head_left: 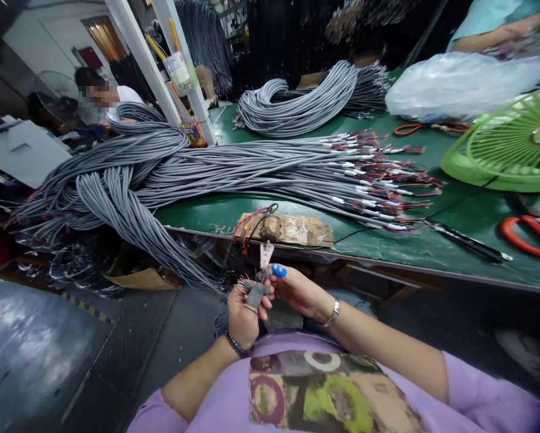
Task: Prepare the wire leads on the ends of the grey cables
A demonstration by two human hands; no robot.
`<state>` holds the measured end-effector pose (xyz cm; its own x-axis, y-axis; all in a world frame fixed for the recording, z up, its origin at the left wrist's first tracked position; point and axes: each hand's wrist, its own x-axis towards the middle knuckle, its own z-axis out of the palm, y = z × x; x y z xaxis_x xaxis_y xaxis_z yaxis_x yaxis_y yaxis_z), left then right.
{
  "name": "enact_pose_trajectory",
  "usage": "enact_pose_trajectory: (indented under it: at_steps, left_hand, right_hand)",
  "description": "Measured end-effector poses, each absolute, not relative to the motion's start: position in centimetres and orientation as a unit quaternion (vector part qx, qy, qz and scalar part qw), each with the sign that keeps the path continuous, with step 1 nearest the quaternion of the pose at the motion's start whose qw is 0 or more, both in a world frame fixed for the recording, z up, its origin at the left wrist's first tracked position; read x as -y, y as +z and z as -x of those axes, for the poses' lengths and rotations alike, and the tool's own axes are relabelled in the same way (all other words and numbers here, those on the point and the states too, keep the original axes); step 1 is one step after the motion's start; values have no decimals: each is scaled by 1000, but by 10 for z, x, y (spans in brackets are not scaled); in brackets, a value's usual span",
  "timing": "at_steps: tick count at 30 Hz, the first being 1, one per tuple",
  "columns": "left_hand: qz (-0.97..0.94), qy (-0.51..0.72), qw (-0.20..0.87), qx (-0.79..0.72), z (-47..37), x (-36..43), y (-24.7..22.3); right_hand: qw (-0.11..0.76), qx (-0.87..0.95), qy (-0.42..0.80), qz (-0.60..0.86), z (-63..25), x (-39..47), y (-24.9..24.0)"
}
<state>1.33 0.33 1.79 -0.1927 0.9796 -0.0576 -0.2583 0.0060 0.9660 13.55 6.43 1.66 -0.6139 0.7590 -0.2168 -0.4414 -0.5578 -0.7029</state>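
Observation:
Below the green table's front edge, my left hand [244, 319] is closed around a small grey connector piece [254, 296] with thin coloured wires [246, 281] sticking out of it. My right hand [292, 290] pinches at the upper right side of the same piece, with a blue covering on one fingertip. Just above the fingers hangs a pale pink clip [266, 255], at the front of a worn wooden block [301, 229] on the table edge. Fine detail between the fingertips is too small to make out.
Long bundles of grey cables [234, 165] lie across the green table [198, 213]. To the right are a black-handled tool [468, 242], orange-handled scissors [529, 234], a green fan [509, 141] and a plastic bag [459, 87]. Other people sit at the far left and upper right.

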Motion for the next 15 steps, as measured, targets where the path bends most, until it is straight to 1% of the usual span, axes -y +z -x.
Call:
enact_pose_trajectory:
  at_steps: [5,8,10,12,15]
  left_hand:
    - [-401,559,526,-500,-11,-2,11]
    - [-426,500,567,-497,-9,-1,9]
    - [-422,486,586,-492,-8,-1,8]
    - [-403,509,582,-490,-8,-1,8]
    - [-376,569,543,-489,-8,-1,11]
  right_hand:
    - [373,416,776,292,-140,-58,23]
    - [354,444,767,300,-143,-58,28]
    - [344,445,768,307,-145,-58,30]
    - [352,436,764,320,-144,-57,29]
    - [374,394,770,335,-141,-58,24]
